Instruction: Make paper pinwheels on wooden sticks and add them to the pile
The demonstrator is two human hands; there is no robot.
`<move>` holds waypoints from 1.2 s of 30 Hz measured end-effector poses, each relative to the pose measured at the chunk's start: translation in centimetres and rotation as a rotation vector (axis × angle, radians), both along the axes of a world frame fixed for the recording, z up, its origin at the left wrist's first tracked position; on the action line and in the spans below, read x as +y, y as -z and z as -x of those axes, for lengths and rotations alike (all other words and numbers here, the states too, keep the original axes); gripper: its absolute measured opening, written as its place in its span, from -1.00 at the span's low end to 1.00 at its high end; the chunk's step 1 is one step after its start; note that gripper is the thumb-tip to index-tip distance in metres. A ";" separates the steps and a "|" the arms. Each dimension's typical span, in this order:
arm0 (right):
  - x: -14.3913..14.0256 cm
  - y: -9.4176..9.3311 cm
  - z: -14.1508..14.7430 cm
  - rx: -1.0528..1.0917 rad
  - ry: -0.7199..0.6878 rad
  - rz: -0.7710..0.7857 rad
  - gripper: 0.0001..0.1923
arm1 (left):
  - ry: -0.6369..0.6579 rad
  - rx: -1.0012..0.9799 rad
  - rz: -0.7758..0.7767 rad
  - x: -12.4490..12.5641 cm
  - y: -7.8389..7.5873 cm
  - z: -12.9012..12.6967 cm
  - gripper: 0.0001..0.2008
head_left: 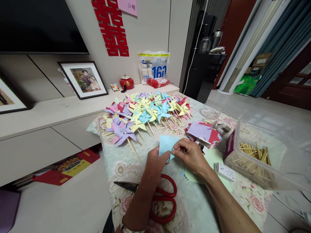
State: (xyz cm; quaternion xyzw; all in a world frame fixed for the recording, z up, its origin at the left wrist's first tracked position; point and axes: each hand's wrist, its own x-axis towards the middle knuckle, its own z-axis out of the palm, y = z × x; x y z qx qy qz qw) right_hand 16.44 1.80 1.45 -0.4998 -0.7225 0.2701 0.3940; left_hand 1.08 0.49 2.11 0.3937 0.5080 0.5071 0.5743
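Both hands hold a light blue paper square [167,145] above the flowered tablecloth [121,161]. My left hand [155,165] grips its lower left part. My right hand [190,155] pinches a folded corner near the middle. Just behind the paper lies a spread of finished paper pinwheels [145,113] on wooden sticks, in purple, yellow, blue, pink and red. Under my left forearm lie red-handled scissors [162,200] with dark blades pointing left.
A stack of cut coloured paper squares [202,132] lies right of my hands. A clear plastic box [255,158] holds wooden sticks at the right. A small white box [224,171] rests on pale green sheets. A clear dish [210,113] stands behind.
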 end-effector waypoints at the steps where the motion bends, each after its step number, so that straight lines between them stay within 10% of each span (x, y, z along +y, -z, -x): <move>1: 0.0 0.0 0.0 -0.001 0.000 0.001 -0.86 | 0.001 -0.002 -0.009 -0.1 -0.1 0.0 -0.90; 36: 0.3 0.3 -0.5 0.083 0.078 0.317 -0.84 | 0.188 0.142 -0.086 0.5 2.2 0.4 -0.80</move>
